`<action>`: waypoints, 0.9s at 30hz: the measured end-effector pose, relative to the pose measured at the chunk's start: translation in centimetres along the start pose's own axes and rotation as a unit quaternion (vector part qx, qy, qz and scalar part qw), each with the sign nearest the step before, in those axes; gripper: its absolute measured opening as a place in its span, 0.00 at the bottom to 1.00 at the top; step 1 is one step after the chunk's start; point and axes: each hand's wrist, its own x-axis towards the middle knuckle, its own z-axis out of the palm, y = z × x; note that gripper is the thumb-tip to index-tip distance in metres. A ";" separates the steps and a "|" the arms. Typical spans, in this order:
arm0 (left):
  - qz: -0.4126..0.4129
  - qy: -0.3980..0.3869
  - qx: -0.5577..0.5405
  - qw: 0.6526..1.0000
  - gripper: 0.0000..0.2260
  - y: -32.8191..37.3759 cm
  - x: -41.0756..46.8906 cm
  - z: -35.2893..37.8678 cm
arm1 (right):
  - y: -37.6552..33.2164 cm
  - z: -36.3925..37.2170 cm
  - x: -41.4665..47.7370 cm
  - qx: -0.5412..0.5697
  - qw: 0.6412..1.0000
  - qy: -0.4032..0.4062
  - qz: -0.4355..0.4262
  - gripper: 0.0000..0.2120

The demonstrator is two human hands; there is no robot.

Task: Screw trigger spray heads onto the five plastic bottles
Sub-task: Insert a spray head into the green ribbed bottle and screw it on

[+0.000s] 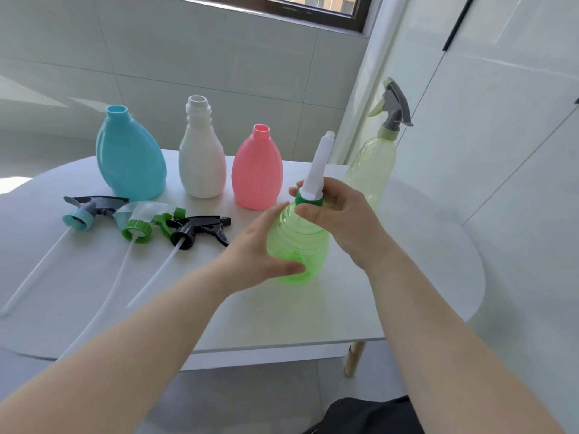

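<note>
Both bare forearms reach in from the near edge and meet over the right half of the white bench (407, 277). The left hand (260, 249) wraps the belly of the green bottle (300, 242), thumb on the near side low down, fingers curled round the far left side; its grip holds the bottle firmly. The bottle stands on the bench near the middle, roughly upright. The right hand (341, 214) comes from the right with the wrist bent, thumb and fingertips pinching the green collar (308, 200) at the bottle's neck, a narrow grip holding that collar. The white spray head (319, 164) rises out of the collar and leans slightly right.

To the left, three loose heads lie in a row on the bench, their thin tubes running toward the near left: a teal-collared head (83, 213), a clear head with a green collar (141, 222), and a black head (197, 228).

Farther back stand three bottles with open necks: the blue bottle (130, 158), the white bottle (202, 151), the pink bottle (257, 170). At far right, behind the right hand, the yellow bottle (372, 170) carries a grey spray head (393, 104).
</note>
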 end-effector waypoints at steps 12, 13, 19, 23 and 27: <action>0.000 0.085 -0.027 0.996 0.40 0.0 -0.7 2.1 | 1.6 1.1 -1.8 -0.066 0.997 0.014 -0.037 0.12; 0.002 0.082 -0.032 0.996 0.40 0.0 -0.7 2.0 | 1.6 0.8 -1.9 -0.059 0.998 0.014 -0.036 0.12; 0.001 0.070 -0.035 0.997 0.39 -0.2 -0.7 1.8 | 1.4 1.1 -1.4 0.035 0.987 0.151 -0.040 0.12; -0.004 0.059 -0.040 0.997 0.40 -0.1 -0.6 1.6 | 2.0 1.9 -1.1 0.021 0.986 0.161 -0.037 0.14; -0.005 0.053 -0.037 0.998 0.40 -0.2 -0.6 1.4 | 1.9 1.9 -1.1 -0.023 0.995 0.091 -0.044 0.09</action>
